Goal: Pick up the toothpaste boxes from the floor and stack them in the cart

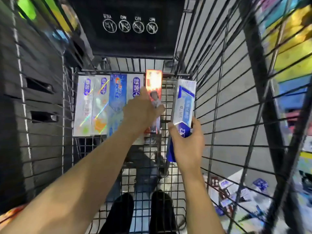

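Several toothpaste boxes lie side by side on the wire bottom of the cart [170, 168]: two white holographic ones [92, 105], a blue one [117, 93] and another white one [136, 86]. My left hand [143, 112] rests on a red-orange box [154, 83] at the right end of that row, fingers wrapped around its lower part. To the right, my right hand [187, 142] grips a blue-and-white box [184, 102] by its lower end and holds it upright and slightly tilted, just above the cart bottom.
The cart's wire walls [219, 102] rise on both sides, and a black child-seat flap [130, 27] with white icons closes the far end. More boxes [236, 193] lie scattered on the floor outside at the lower right. Black crates stand to the left, shelves to the right.
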The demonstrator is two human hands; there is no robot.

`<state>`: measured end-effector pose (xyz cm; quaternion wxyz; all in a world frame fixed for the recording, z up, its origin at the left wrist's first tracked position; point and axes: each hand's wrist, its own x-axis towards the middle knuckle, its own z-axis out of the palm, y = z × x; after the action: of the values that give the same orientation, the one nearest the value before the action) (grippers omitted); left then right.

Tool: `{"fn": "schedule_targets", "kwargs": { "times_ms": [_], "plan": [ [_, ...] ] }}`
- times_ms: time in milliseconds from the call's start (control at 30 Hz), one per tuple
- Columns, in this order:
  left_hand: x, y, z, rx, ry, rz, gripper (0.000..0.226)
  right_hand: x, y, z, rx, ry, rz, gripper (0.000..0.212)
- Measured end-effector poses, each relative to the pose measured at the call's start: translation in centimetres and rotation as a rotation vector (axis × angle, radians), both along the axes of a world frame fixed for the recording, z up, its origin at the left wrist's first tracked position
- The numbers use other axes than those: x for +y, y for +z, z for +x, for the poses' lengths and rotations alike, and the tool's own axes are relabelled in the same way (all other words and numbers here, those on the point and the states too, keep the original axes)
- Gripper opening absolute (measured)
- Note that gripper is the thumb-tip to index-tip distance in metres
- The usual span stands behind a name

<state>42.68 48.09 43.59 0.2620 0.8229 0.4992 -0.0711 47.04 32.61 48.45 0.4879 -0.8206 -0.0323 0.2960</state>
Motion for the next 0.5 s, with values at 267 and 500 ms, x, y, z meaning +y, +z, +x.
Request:
{"fn": "schedule_targets", "kwargs": {
  "times_ms": [267,500],
  "plan": [
    [1.2,-0.2,0.1,0.252,-0.096,0.104,0.072,0.0,-0.1,-0.1,0.001,-0.022,0.026,0.047],
    [0.5,-1.2,-0.4,0.298,-0.163,0.233,0.081,-0.1,0.2,-0.1,0.022,-0.005,0.014,0.045]
  ]
}}
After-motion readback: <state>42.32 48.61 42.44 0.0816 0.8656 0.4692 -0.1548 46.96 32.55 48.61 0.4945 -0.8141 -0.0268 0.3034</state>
